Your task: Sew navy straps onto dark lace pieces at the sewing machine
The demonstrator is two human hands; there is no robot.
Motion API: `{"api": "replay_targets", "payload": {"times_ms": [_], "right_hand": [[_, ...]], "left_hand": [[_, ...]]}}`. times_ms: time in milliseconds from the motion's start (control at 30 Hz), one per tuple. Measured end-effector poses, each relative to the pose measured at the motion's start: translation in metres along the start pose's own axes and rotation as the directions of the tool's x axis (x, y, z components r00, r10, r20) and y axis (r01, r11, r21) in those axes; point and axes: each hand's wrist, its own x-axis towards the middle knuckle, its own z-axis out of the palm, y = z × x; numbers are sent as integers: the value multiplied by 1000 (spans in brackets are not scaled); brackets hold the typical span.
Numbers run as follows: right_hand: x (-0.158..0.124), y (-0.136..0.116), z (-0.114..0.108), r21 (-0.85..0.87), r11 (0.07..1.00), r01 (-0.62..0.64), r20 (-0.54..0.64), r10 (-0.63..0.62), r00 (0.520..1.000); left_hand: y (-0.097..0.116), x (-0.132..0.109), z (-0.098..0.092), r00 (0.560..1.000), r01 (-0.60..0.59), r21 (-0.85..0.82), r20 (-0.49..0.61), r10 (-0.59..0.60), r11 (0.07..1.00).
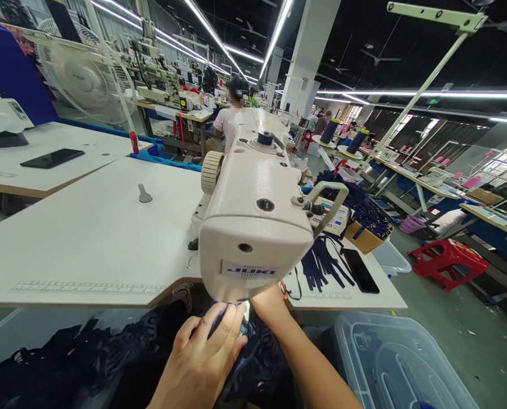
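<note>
A white JUKI sewing machine (257,199) fills the middle of the head view. Just below its head is my left hand (206,346), its fingers curled and closed on dark navy patterned fabric (257,352). From the lower right my right hand (267,298) reaches in under the machine head, which hides its fingers. The needle area and whatever my right hand touches there are out of sight. More navy fabric (78,352) lies heaped at the lower left.
Navy strips (324,264), a black phone (361,271) and a cardboard box (368,236) sit right of the machine. A clear plastic bin (407,352) stands below. On the left tabletop are a small grey metal piece (144,194) and another phone (52,158). A red stool (447,261) stands rightward.
</note>
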Motion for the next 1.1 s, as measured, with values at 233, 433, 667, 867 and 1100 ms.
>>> {"api": "replay_targets", "payload": {"times_ms": [233,433,667,867,1100], "right_hand": [[0,-2,1,-45,999,13,-6,-13,1000],[1,0,1,-42,999,27,22,-26,999],[-2,0,1,-39,998,43,32,-42,999],[-23,-7,-12,-19,1000,-7,-79,5,997],[-73,-17,-35,58,997,-51,267,33,963]], "left_hand": [[2,2,1,1000,12,-3,-15,-12,1000],[4,2,-2,1000,-2,32,15,1,999],[6,-1,-2,995,97,28,-1,-97,995],[2,-6,-1,993,116,26,5,-116,993],[3,-3,-1,999,42,25,-2,-41,999]]}}
